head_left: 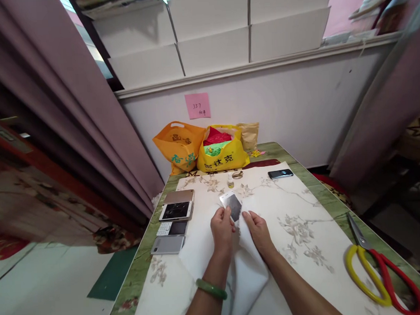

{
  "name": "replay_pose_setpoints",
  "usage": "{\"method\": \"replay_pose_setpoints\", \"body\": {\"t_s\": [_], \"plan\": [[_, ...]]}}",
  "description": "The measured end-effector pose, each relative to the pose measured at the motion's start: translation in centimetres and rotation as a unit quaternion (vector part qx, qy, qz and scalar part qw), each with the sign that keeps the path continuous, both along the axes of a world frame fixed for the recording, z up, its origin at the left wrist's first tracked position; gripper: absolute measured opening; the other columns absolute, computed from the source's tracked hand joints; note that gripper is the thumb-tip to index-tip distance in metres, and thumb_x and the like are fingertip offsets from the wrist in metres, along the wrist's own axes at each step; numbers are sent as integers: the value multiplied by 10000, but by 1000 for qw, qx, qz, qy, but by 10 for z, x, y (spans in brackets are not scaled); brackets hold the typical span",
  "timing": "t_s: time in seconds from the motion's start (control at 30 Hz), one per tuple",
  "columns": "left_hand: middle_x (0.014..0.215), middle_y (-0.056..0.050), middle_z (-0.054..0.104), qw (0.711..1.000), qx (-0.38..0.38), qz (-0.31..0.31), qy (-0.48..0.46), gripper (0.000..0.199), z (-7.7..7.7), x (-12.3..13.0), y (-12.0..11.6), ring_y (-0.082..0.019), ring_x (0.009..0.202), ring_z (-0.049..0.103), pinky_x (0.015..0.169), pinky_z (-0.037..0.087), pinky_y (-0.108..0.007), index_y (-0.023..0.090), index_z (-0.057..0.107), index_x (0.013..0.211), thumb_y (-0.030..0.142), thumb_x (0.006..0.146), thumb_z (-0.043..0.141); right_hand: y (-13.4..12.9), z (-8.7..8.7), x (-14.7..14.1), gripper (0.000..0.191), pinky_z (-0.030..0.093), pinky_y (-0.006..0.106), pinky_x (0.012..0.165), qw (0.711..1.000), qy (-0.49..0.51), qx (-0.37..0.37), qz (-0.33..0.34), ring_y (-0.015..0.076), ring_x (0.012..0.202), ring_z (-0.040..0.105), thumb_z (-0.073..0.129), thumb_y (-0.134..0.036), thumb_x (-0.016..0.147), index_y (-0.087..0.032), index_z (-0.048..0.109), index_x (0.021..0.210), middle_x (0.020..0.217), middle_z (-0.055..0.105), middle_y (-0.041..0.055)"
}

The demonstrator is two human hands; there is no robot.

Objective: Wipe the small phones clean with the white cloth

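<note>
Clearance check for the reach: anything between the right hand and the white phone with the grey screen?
Yes, the white cloth: the right hand pinches its edge just to the right of the white phone. Nothing else is visible in that gap. The left hand grips the phone directly.

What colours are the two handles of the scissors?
One yellow, one red; best in the head view.
</note>
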State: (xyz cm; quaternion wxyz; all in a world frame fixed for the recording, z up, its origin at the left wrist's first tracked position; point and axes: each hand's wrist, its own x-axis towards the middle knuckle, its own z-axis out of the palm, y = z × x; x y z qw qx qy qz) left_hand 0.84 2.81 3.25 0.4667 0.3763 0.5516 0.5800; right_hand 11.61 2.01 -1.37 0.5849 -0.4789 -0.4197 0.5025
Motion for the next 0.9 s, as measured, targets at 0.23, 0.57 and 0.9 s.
{"method": "replay_pose_setpoints", "body": {"t_s": [0.23,0.57,0.9], "plan": [[552,37,576,991,30,78,-108,303,10,14,6,-95,468,566,543,485,-226,181,496,726,439,763,650,-1,0,1,437,397,239,589,999,1,-9,-38,133,610,469,581,-592,785,-166,574,688,617,548,-28],[569,5,603,991,-65,-31,-109,353,-7,15,-18,-94,495,554,483,425,-193,116,618,784,377,614,785,1,8,6,511,466,295,799,995,51,-19,-81,209,876,608,528,-610,811,-147,631,1000,930,696,63],[639,-9,654,993,-4,14,-119,347,10,-2,-20,-116,519,591,496,455,-217,133,653,875,396,670,747,-3,7,0,570,426,268,617,997,-16,-51,-56,160,617,526,454,-682,818,-143,604,709,605,594,-2]]}}
